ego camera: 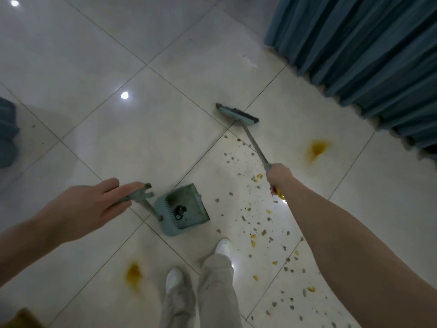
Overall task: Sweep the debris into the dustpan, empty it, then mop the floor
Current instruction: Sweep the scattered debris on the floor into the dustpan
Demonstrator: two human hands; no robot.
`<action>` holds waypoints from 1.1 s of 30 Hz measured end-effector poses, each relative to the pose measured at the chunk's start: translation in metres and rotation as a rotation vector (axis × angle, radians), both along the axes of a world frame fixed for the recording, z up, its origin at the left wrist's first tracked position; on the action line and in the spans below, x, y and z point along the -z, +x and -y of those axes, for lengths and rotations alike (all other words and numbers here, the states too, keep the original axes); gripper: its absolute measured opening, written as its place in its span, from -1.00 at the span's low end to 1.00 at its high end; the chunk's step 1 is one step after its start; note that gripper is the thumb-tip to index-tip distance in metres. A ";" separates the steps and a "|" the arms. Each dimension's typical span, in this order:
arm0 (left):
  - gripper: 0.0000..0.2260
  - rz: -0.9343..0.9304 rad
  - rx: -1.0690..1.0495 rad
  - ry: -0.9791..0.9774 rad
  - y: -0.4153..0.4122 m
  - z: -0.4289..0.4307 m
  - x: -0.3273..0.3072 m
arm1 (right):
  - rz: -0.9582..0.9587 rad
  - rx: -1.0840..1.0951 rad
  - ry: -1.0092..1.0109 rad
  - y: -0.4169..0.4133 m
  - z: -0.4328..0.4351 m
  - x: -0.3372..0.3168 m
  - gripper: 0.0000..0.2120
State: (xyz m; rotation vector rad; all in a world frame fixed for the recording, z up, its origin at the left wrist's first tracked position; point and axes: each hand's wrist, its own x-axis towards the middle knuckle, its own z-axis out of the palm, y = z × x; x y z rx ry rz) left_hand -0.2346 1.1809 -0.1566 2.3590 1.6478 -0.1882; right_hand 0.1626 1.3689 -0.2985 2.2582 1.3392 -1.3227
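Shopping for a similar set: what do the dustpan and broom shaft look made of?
Dustpan: likely moulded plastic, matte teal, with moulded-in comb teeth. Broom shaft: probably metal, thin, grey, slight sheen; not certain.

One broom (237, 116) and one dustpan (186, 209) are counted near the middle of the frame. Two hands are seen: the left hand (87, 209) at centre left and the right hand (279, 177) right of centre. Two white shoes (223, 246) are shown at bottom centre. Two orange stains (316, 149) are counted, one at centre right and one at lower left. One blue curtain (366, 48) is seen at upper right. Two light reflections (124, 95) are noted at upper left. The debris bits (253, 243) at lower right are too many to be counted; dozens are scattered.
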 end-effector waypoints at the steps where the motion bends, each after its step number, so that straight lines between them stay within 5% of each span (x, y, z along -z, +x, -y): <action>1: -0.52 0.007 -0.012 -0.002 0.001 -0.001 -0.001 | 0.002 -0.020 -0.023 0.003 0.007 0.004 -0.76; 14: -0.55 0.004 -0.024 -0.010 0.015 0.045 -0.016 | 0.246 -0.456 -0.031 0.074 0.197 -0.032 -0.77; 26: -0.58 0.056 0.053 0.029 0.030 0.085 -0.034 | 0.266 -0.437 -0.117 0.091 0.377 -0.104 -0.65; 33: -0.53 0.104 0.082 0.054 0.030 0.077 -0.046 | 0.269 -0.341 0.021 0.122 0.378 -0.119 -0.74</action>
